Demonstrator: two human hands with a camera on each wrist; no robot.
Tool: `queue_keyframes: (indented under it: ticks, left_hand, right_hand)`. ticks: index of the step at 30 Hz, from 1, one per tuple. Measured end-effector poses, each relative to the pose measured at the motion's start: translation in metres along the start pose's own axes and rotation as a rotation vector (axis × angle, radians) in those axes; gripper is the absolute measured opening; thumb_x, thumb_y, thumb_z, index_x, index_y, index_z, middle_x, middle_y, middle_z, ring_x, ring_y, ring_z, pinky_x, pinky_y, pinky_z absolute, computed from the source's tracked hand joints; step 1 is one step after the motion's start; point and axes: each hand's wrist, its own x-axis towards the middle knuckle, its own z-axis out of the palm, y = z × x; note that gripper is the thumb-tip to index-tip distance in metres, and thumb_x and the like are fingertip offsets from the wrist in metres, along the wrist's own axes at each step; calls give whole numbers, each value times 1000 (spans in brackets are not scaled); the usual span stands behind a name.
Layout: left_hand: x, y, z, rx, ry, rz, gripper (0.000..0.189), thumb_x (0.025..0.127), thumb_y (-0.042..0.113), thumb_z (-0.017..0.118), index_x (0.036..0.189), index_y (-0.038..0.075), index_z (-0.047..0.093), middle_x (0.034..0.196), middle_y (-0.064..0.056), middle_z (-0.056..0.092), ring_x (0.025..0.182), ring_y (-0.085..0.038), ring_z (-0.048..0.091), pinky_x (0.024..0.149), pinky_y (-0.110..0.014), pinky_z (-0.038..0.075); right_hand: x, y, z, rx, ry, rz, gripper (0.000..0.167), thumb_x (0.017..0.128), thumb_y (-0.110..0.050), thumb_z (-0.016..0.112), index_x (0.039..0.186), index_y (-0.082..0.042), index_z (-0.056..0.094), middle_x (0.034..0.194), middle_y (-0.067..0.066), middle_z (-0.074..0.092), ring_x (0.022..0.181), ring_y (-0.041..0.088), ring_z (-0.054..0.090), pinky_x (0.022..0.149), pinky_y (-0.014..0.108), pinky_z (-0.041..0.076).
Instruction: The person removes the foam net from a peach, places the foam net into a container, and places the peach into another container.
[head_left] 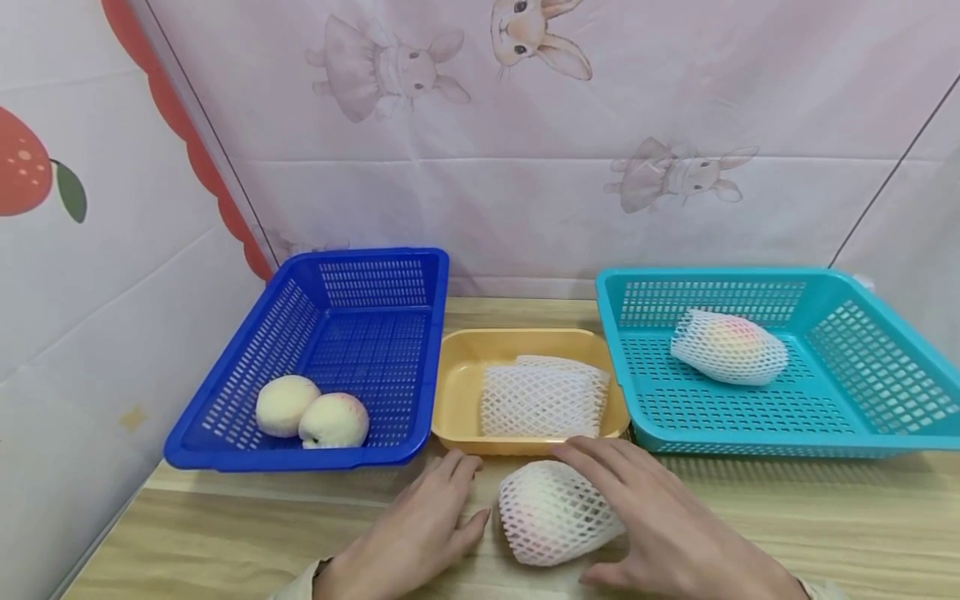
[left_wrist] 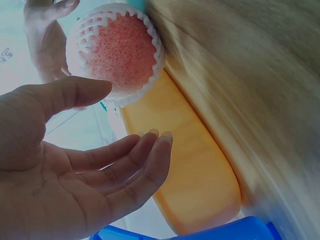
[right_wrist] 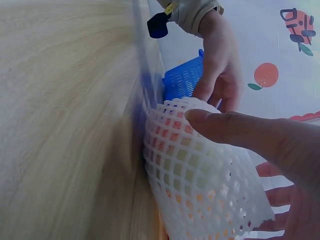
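In the head view, a peach in a white foam net [head_left: 555, 512] sits on the table between the two hands. The right hand [head_left: 660, 517] spreads around the net's right end, fingers on the far side and thumb on the near side. Seen from the right wrist, its thumb [right_wrist: 225, 125] overlaps the foam net [right_wrist: 190, 165]. To the left, the left hand [head_left: 420, 525] has loosely bent fingers with nothing in them, and a gap shows between its thumb and the net. In the left wrist view, the peach's reddish end [left_wrist: 125, 52] shows through the net's opening.
Just behind the hands stands a yellow tray [head_left: 457, 383] with white foam nets [head_left: 543, 396] in it. The blue basket [head_left: 360, 333] at left has two bare peaches [head_left: 333, 421]. In the teal basket [head_left: 750, 425] at right lies another netted peach [head_left: 727, 346].
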Motion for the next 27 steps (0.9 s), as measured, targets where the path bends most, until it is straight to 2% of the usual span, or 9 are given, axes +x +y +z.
queue_keyframes:
  ticks: [7,14,20,27]
  left_hand:
    - [-2,2,-1,3,-26,-18,44,89,24,67,122,-2,55,108,-7,56,101,-22,56,85,-39,51]
    - [-3,3,-2,-2,-41,-24,44,89,25,67,122,-3,55,108,-7,56,101,-22,56,84,-39,51]
    - [-3,3,-3,-1,-42,-26,44,89,25,67,122,-3,55,108,-8,56,101,-22,56,84,-40,51]
    - [-4,3,-2,-8,-64,-34,43,89,25,67,121,-2,55,107,-6,56,100,-21,56,85,-39,51]
  right_hand:
    - [1,3,2,-42,33,-29,105,64,-58,81,151,-32,29,148,-5,38,133,25,38,103,52,38]
    - [2,4,4,-68,60,-52,103,64,-61,81,149,-28,33,146,-4,41,131,24,41,102,50,40]
    - [4,4,6,-68,89,-74,106,61,-56,85,149,-25,34,145,-2,41,131,23,41,101,51,40]
    - [8,0,9,-62,52,-49,103,62,-52,85,147,-22,36,144,-3,42,128,22,43,100,50,41]
